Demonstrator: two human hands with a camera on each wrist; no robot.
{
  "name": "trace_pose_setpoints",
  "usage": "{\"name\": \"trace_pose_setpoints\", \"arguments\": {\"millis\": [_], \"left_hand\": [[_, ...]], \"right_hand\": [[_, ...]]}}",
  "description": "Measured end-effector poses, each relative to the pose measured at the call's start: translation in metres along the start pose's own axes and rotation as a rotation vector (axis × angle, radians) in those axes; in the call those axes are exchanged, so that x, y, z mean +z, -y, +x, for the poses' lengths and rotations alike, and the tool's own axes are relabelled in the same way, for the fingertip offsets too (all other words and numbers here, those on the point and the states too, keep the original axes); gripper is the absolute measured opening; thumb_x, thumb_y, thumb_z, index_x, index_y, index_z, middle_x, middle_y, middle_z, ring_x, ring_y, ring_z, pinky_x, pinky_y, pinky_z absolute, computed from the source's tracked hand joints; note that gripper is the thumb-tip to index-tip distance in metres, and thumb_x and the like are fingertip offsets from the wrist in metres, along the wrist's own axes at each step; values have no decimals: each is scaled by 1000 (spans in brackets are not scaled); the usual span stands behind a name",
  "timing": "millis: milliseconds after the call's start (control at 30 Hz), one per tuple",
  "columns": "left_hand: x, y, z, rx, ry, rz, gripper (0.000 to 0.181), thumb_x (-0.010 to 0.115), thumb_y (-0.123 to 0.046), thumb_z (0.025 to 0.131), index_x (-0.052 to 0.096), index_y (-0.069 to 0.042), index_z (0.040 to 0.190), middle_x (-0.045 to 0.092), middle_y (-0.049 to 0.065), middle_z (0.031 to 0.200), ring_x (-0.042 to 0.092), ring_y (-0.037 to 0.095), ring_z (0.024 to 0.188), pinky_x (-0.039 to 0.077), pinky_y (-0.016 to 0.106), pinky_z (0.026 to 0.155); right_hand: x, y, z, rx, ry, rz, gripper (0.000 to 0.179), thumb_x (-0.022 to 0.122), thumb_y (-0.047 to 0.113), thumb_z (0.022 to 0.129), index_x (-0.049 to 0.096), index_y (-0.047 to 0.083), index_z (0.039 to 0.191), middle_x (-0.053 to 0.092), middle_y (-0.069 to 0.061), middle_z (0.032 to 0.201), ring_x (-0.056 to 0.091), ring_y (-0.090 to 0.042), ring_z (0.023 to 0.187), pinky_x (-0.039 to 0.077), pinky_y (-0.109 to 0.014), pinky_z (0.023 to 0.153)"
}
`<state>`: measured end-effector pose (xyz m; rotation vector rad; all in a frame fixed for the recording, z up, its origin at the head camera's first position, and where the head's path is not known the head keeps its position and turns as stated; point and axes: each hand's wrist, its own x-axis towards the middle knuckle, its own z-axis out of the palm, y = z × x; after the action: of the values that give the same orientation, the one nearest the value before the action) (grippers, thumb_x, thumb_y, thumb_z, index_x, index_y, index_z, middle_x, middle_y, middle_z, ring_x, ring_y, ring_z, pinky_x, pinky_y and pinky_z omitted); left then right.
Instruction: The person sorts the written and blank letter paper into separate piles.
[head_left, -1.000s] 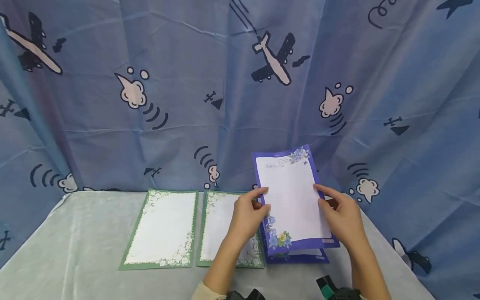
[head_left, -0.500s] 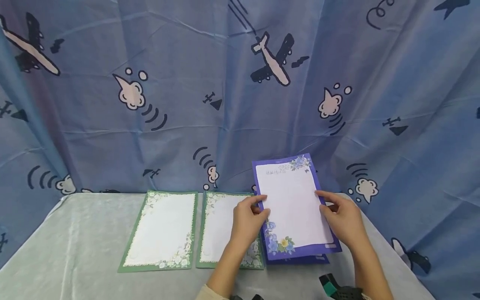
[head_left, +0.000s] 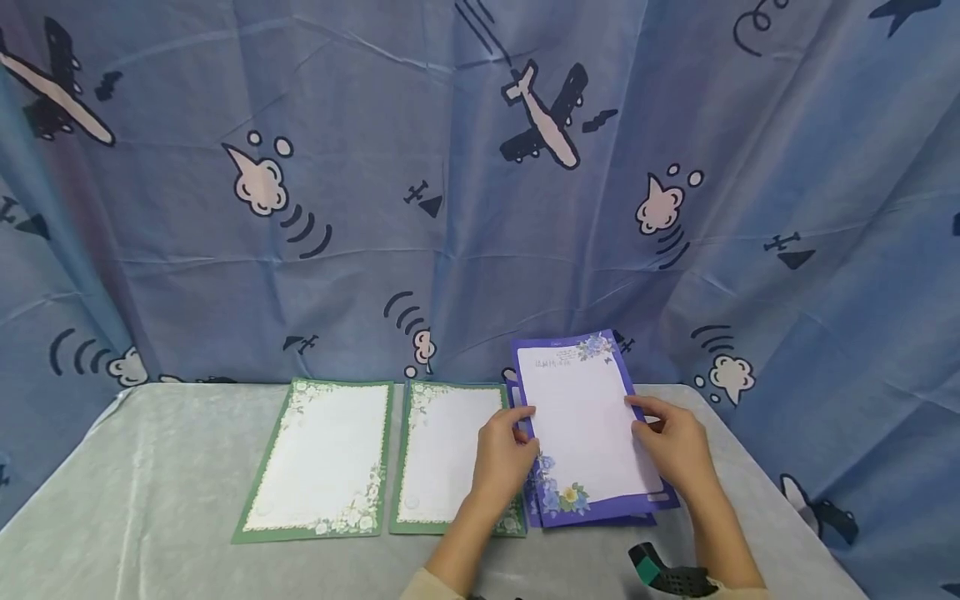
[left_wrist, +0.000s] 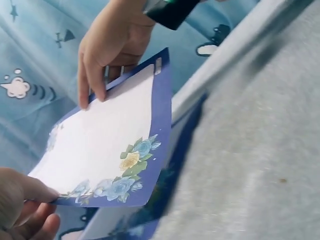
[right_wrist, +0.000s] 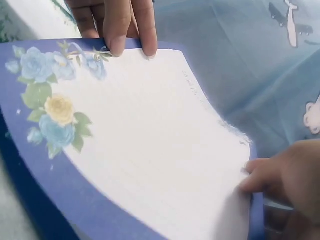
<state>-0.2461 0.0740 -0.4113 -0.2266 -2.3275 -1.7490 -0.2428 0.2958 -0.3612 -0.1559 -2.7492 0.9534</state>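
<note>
Both hands hold a sheet of letter paper (head_left: 585,425) with a purple border, blue and yellow flowers and a small line of writing near the top. My left hand (head_left: 504,454) pinches its left edge between thumb and fingers. The right hand (head_left: 675,446) pinches the opposite edge. In the left wrist view the sheet is tilted, its near corner raised over another purple sheet (left_wrist: 189,122) lying on the table. That lower sheet is mostly covered. From the right wrist, the held paper (right_wrist: 150,125) looks slightly bowed.
Two green-bordered sheets with white flowers lie to the left, one farther out (head_left: 318,458) and one (head_left: 438,450) partly behind my left hand. A pale cloth covers the table (head_left: 180,467). Behind it hangs a blue curtain (head_left: 360,167) with printed planes.
The held purple sheet has come down and toward the lower sheet, both hands moving down with it. Its top edge sits lower against the curtain. The green sheets stay put.
</note>
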Motion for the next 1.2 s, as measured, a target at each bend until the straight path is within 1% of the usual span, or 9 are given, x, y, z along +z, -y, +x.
{"name": "trace_pose_setpoints", "arguments": {"millis": [133, 300, 433, 600, 733, 833, 900, 1033, 1200], "left_hand": [[6, 9, -1, -5, -10, 31, 42, 68, 11, 80, 72, 0, 120, 65, 8, 91, 50, 2, 66, 44, 16, 55], [8, 17, -4, -12, -35, 51, 40, 68, 12, 79, 73, 1, 118, 63, 7, 84, 49, 3, 65, 44, 17, 57], [10, 23, -5, -16, -47, 87, 39, 69, 9, 79, 73, 1, 117, 63, 5, 81, 49, 3, 64, 43, 18, 56], [12, 29, -5, -9, -70, 176, 38, 71, 6, 78, 75, -3, 115, 63, 2, 78, 46, 1, 60, 39, 18, 53], [14, 32, -5, -2, -85, 226, 38, 73, 6, 77, 76, -4, 113, 66, 4, 80, 45, 1, 59, 37, 19, 52], [14, 34, -5, 1, -85, 249, 37, 74, 5, 76, 77, -3, 112, 69, 5, 84, 47, 2, 60, 38, 19, 54], [14, 35, -5, 13, -79, 270, 36, 75, 4, 76, 76, -3, 112, 70, 7, 87, 49, 3, 62, 39, 19, 55], [15, 38, -6, 54, -55, 331, 37, 79, -1, 76, 75, -1, 113, 72, 10, 94, 51, 5, 63, 41, 20, 57], [17, 41, -8, 104, -41, 419, 40, 81, -7, 75, 75, -2, 114, 73, 11, 104, 65, 15, 76, 52, 27, 68]], "right_hand": [[9, -8, 3, 4, 2, -17, 39, 61, 6, 94, 64, 0, 133, 62, -31, 132, 66, -36, 97, 60, -45, 82], [20, -18, 5, -6, 0, -8, 37, 62, 5, 93, 66, -2, 129, 64, -31, 129, 66, -35, 95, 58, -45, 83], [31, -26, 6, -5, -26, -2, 36, 62, 5, 93, 67, -2, 128, 66, -29, 127, 66, -32, 93, 58, -38, 80], [43, -34, 7, -7, -71, 7, 36, 61, 3, 90, 70, -2, 124, 69, -28, 121, 63, -28, 84, 50, -26, 68], [52, -38, 8, -3, -95, 5, 36, 60, 4, 89, 71, -1, 123, 70, -27, 118, 61, -26, 81, 45, -24, 65], [58, -41, 7, -5, -108, -7, 36, 60, 5, 90, 70, 0, 123, 70, -26, 118, 64, -29, 85, 51, -32, 71], [61, -43, 6, -7, -110, -12, 35, 60, 7, 91, 70, 0, 124, 70, -27, 120, 67, -36, 93, 56, -42, 81], [66, -47, 6, -5, -106, -15, 36, 60, 9, 93, 68, -1, 127, 67, -28, 126, 65, -44, 113, 50, -58, 100], [71, -55, 6, 18, -122, -23, 37, 62, 12, 93, 68, -1, 127, 65, -27, 131, 58, -47, 126, 44, -59, 108]]}}
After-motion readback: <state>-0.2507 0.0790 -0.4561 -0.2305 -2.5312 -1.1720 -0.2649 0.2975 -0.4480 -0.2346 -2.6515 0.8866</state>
